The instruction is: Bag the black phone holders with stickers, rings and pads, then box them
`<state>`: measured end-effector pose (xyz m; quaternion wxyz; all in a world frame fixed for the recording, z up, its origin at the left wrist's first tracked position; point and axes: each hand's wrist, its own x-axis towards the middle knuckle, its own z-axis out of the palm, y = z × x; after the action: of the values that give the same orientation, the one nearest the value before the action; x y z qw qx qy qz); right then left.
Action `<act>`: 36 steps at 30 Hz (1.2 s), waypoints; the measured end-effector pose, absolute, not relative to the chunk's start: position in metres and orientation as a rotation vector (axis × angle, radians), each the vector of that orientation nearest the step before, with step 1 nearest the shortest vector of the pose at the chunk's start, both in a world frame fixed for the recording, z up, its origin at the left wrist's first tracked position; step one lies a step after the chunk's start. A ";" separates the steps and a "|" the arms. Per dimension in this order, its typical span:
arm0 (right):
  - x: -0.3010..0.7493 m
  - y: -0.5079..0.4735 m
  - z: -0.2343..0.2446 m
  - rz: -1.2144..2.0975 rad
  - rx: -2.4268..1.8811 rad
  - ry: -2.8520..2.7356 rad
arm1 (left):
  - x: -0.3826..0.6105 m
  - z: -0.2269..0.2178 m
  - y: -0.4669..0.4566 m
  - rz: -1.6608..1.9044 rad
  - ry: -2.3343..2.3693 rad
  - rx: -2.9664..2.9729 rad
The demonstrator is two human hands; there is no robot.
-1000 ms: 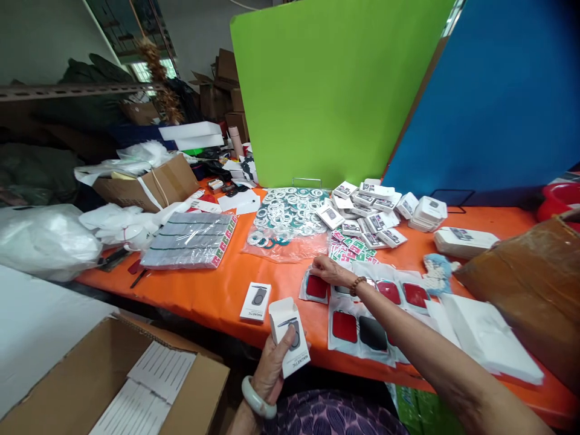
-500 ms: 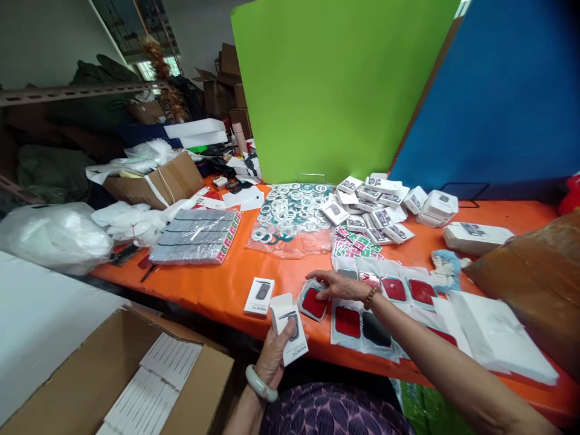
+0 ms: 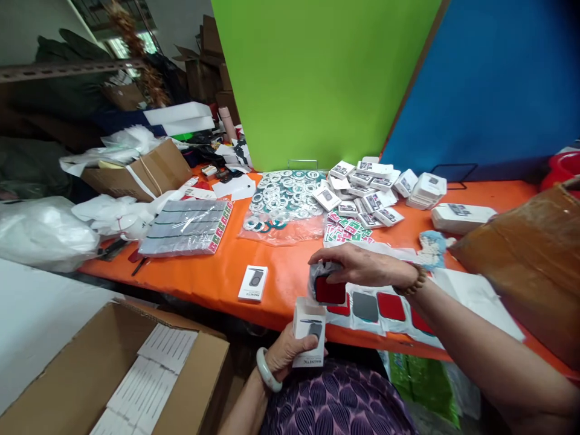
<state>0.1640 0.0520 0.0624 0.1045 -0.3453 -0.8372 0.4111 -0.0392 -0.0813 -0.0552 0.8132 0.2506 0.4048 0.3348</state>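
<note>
My left hand (image 3: 285,352) is closed around a small white product box (image 3: 309,331) with its top flap open, held just below the table edge. My right hand (image 3: 362,266) grips a red pad in a clear plastic sleeve (image 3: 327,287) and holds it directly above the box. Under my right forearm lie several more sleeved pads (image 3: 378,307), red and dark grey, on the orange table (image 3: 281,272). Another closed white box (image 3: 253,283) lies flat on the table to the left.
A pile of white boxes (image 3: 371,193), a bag of rings (image 3: 283,208), coloured packets (image 3: 347,232) and a wrapped grey pack (image 3: 188,226) lie behind. An open cardboard carton (image 3: 113,374) stands lower left, a brown bag (image 3: 530,266) right, green and blue boards behind.
My right hand picked one red sleeved pad off the table and drew it toward me over the box. My left hand shifted the box slightly right and lower.
</note>
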 end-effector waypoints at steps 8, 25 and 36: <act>0.147 0.033 0.056 1.161 -0.958 -2.512 | -0.023 -0.054 -0.084 0.601 0.646 0.580; 0.156 -0.046 -0.006 1.040 -1.022 -2.322 | -0.012 -0.071 -0.105 0.546 0.641 0.503; 0.153 -0.097 -0.040 0.795 -1.059 -2.111 | -0.018 -0.074 -0.113 0.795 0.931 0.756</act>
<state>0.1529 -0.0974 -0.0402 0.3192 -0.4029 -0.8027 0.3025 -0.0182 -0.1134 -0.0740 0.7520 0.3464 0.4263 0.3643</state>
